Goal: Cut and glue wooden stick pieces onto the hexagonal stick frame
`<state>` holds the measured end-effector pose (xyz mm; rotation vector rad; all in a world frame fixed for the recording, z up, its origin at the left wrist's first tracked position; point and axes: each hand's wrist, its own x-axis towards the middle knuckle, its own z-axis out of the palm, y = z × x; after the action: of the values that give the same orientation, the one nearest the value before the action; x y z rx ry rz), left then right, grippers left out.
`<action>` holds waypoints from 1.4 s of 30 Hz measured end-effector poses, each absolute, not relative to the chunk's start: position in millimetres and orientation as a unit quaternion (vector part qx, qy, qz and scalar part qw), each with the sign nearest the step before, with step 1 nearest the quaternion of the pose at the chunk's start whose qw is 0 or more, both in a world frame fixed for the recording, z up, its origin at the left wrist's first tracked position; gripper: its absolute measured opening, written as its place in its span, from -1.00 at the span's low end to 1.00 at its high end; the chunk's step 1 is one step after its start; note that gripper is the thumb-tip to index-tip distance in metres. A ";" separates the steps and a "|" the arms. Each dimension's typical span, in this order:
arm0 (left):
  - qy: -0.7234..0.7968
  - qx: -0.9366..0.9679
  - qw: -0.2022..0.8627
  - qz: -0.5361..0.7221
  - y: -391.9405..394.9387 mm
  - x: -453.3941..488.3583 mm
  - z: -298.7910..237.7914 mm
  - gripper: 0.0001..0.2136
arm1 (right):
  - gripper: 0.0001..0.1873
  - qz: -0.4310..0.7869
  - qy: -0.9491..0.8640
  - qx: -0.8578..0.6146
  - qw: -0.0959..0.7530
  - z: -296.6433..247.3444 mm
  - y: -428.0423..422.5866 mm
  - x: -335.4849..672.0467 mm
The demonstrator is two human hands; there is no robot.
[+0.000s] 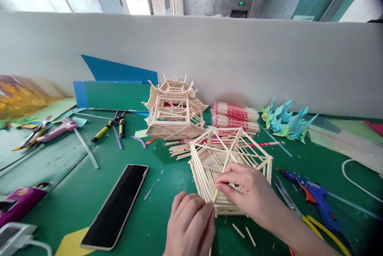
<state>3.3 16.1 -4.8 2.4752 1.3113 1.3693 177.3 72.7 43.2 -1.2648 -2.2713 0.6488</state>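
Observation:
A hexagonal frame of thin wooden sticks (227,156) lies on the green table (74,192) in front of me. My right hand (248,192) rests on its near side, fingers pinched on a single stick (216,194) that leans against the frame. My left hand (190,224) is curled just below the frame's near left corner, knuckles up, touching the lower end of that stick. Behind the frame stands a finished stick pavilion model (175,108).
A black phone (116,206) lies left of my hands. A blue glue gun (314,196) and yellow-handled scissors (302,216) lie at right. Bundled sticks (235,117), loose sticks (182,150), paper cranes (287,122), pliers (109,126), a pink glue gun (58,130) and coloured sheets (116,88) sit further back.

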 end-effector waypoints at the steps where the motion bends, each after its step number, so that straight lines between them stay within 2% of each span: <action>1: 0.419 0.794 0.013 0.439 16.0 3.2 -4.8 -0.79 | -0.84 0.235 -0.826 -0.459 0.229 42.9 72.8 177.4; 16: 0.408 0.795 0.018 0.449 17.1 5.5 1.5 -0.79 | -0.85 0.241 -0.826 -0.453 0.234 44.5 69.6 178.2; 29: 0.466 0.751 0.082 0.461 13.0 -2.0 -1.3 -0.85 | -0.86 0.241 -0.821 -0.457 0.242 42.3 71.4 180.6; 42: 0.369 0.775 0.159 0.488 25.6 -2.0 -2.3 -0.83 | -0.86 0.240 -0.820 -0.457 0.247 43.9 72.3 179.7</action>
<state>-2.0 25.6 -2.3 2.2145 1.0562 1.3947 179.7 72.3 43.9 -1.2464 -2.2366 0.6554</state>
